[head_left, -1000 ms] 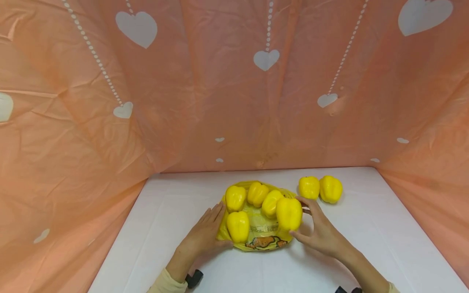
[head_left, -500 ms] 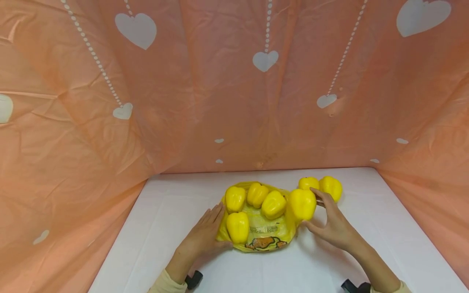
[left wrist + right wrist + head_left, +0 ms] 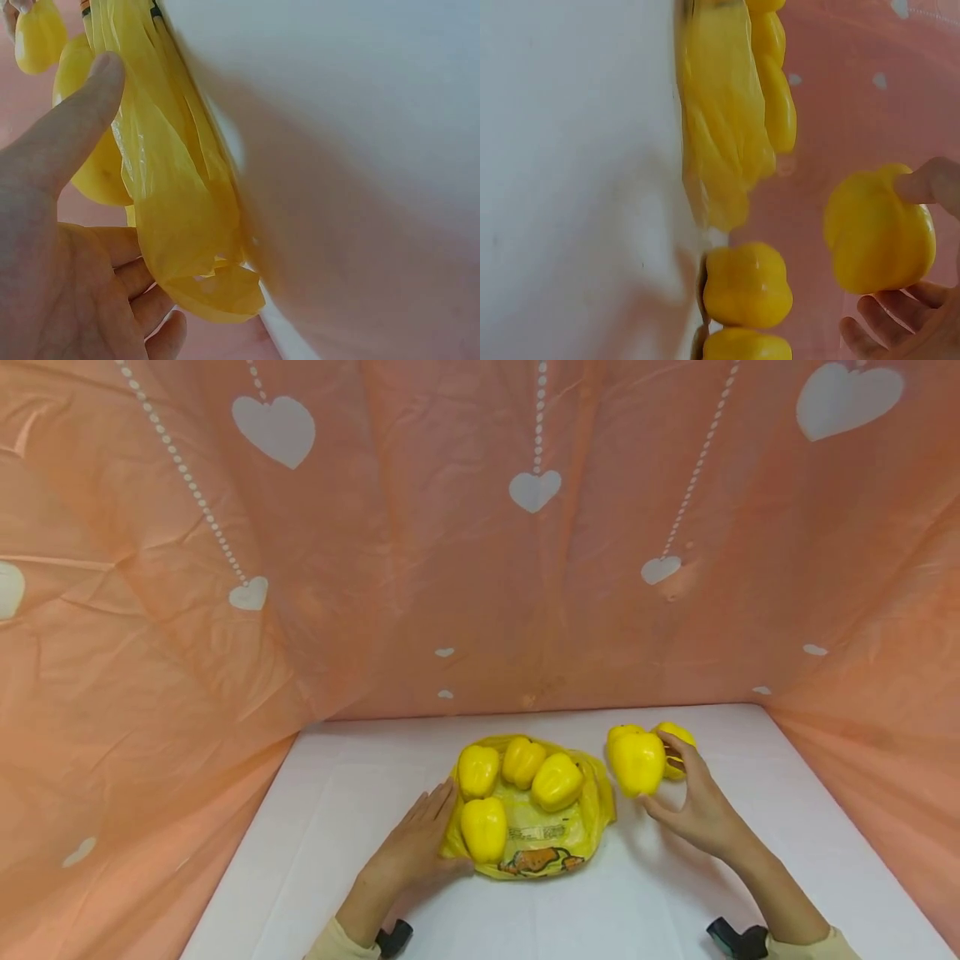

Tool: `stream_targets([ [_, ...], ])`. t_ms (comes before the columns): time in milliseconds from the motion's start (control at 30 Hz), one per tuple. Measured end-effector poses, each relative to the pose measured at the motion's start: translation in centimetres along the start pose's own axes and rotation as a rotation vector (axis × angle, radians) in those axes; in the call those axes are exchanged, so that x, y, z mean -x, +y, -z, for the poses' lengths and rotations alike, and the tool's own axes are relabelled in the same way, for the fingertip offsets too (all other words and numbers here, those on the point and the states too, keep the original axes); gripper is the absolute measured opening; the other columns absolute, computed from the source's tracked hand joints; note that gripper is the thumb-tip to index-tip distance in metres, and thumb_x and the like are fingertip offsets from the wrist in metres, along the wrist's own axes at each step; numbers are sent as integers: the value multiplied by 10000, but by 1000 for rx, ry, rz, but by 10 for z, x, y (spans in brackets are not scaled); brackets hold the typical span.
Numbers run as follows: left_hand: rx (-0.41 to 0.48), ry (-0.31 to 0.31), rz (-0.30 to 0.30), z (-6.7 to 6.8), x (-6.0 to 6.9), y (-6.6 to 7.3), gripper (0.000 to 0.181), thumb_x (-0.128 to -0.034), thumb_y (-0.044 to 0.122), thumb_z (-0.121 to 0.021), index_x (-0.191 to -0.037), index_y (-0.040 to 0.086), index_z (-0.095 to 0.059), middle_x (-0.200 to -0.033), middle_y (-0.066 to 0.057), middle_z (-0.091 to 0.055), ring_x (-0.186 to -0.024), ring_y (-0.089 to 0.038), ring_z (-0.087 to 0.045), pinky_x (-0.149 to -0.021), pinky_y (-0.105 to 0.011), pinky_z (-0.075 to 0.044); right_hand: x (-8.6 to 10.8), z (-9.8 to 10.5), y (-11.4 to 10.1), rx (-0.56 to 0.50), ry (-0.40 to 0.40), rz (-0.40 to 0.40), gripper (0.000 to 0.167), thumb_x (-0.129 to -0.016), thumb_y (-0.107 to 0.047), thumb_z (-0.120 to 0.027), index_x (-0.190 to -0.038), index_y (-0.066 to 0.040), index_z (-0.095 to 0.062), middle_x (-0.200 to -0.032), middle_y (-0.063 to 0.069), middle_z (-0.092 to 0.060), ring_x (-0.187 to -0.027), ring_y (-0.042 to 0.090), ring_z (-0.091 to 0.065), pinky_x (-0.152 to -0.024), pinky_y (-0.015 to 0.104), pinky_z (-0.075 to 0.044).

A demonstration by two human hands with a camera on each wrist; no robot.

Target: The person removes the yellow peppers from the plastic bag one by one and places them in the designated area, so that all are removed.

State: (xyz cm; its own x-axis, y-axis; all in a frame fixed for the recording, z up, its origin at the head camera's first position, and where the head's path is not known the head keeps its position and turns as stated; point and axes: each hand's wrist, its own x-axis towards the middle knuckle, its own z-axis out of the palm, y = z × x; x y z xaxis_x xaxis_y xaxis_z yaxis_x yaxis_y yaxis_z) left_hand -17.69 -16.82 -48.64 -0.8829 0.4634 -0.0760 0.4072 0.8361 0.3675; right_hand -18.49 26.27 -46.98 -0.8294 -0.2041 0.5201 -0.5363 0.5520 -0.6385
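Note:
My right hand [image 3: 701, 810] holds a yellow bell pepper [image 3: 637, 763] above the table, thumb and fingers on its sides. In the right wrist view the held pepper [image 3: 877, 232] hangs apart from the two peppers below it. My left hand [image 3: 416, 843] lies with extended fingers against the left side of a yellow plastic bag [image 3: 536, 833]. On the bag sit several more bell peppers [image 3: 483, 830]. The left wrist view shows the thumb [image 3: 82, 112] touching the folded side of the bag [image 3: 180, 165], with the other fingers beside it.
Two yellow bell peppers [image 3: 675, 739] stand at the back right of the white table [image 3: 360, 777], partly hidden behind the held pepper and right hand. An orange cloth with white hearts [image 3: 480, 568] encloses the back and sides.
My right hand has carried its bell pepper rightward from over the bag to in front of the two peppers at the back right. The left hand stays at the bag's side.

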Motion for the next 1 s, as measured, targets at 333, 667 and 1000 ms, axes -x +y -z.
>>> stream_targets([
  [333,-17,-2,-6,-1,0,-1,1168,-885,549,-848,-1669,-71,-244,-1769,-222,-188,-1641,-361,-205,-1359,-512,-160,-3,23,15,18,16,-45,991,-785,86,-878,-1595,79,-306,-1535,291,-441,-1272,249,-467,-1064,-35,-308],
  [667,-18,-1,-9,-1,-1,1,1186,-877,572,-843,-1667,-75,-240,-1767,-230,-187,-1640,-369,-206,-1357,-522,-161,-6,46,38,33,37,-42,978,-778,91,-880,-1581,99,-321,-1487,301,-460,-1246,-104,-371,-1020,-42,-354],
  [1000,-29,0,-21,-3,-1,-2,1157,-893,573,-827,-1667,-70,-254,-1767,-221,-197,-1637,-364,-215,-1356,-523,-164,-7,61,56,51,31,-80,954,-802,84,-864,-1576,119,-308,-1487,323,-440,-1226,-114,-373,-1001,-61,-338],
])
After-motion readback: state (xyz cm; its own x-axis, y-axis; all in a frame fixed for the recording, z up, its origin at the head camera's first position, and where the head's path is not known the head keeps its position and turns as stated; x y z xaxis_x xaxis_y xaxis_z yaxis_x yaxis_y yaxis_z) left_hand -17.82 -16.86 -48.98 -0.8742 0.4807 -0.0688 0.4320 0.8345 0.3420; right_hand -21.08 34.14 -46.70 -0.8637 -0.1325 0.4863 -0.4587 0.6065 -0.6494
